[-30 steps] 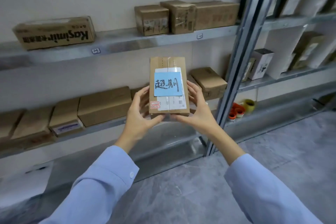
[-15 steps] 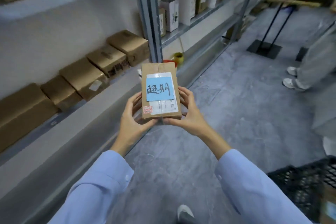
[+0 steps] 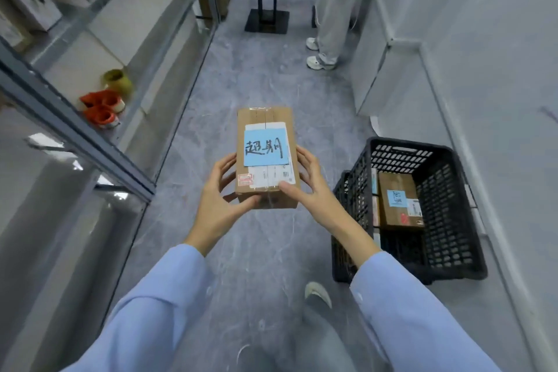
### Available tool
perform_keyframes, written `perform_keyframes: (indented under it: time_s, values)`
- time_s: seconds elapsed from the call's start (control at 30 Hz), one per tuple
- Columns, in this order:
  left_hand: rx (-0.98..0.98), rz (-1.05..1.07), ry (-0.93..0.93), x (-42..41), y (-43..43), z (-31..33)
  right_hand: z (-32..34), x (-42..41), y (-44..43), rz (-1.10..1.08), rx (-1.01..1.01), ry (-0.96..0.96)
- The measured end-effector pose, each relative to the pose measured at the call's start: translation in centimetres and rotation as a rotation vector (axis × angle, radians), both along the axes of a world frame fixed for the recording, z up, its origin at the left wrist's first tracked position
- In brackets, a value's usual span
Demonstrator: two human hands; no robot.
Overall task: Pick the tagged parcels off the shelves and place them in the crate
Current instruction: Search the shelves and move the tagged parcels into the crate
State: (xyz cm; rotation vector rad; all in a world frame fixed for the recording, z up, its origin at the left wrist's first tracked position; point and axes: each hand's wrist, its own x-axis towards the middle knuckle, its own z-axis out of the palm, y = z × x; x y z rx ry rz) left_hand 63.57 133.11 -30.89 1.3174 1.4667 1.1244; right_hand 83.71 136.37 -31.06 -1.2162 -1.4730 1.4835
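We hold the brown cardboard parcel (image 3: pixel 265 190) w/ a blue handwritten tag (image 3: pixel 265 146) in both hands, over the grey floor, left of the crate & apart from it. Left hand (image 3: pixel 217 205) grips the near-left corner, thumb on the near end. Right hand (image 3: pixel 314 190) grips the near-right side, thumb on top. The black plastic mesh crate (image 3: pixel 444 214) sits on the floor at right, w/ another blue-tagged brown parcel (image 3: pixel 395 214) inside. Further off: orange tape rolls (image 3: pixel 102 109) in the grey metal shelving (image 3: pixel 75 130) at left, then a person's pale-trousered legs (image 3: pixel 332 9).

The crate (image 3: pixel 422 150) stands on the floor. Inside it lies the crated parcel (image 3: pixel 397 199). Left of the crate, the held parcel (image 3: pixel 265 130) sits between the left hand (image 3: pixel 219 199) and right hand (image 3: pixel 312 187). Farther left stands the shelving rack (image 3: pixel 75 133), with tape rolls (image 3: pixel 102 109) on it. Beyond the crate stands another person (image 3: pixel 335 9).
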Motion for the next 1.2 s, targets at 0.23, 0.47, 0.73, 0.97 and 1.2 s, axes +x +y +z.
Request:
perform_keyframes:
  time_s: [0.23, 0.47, 0.73, 0.97, 1.2]
  values:
    - [-0.065, -0.134, -0.029, 13.7, 5.9, -4.8, -4.7, 14.0, 2.6, -0.118, -0.118, -0.032]
    - [-0.180, -0.261, -0.027, 27.4, 9.9, -11.6, -10.9, 27.8, 5.1, -0.237, -0.243, -0.061]
    - [-0.236, -0.564, 0.281, 35.1, 12.7, -19.2, -19.6, 38.2, 3.9, -0.335, -0.436, -0.073]
    - [-0.131, -0.712, 0.609, 37.8, 13.4, -24.0, -26.7, 43.4, 1.1, -0.345, -0.645, -0.148]
    - [-0.066, -0.742, 0.803, 39.0, 14.2, -27.4, -31.6, 45.9, 0.4, -0.359, -0.781, -0.174]
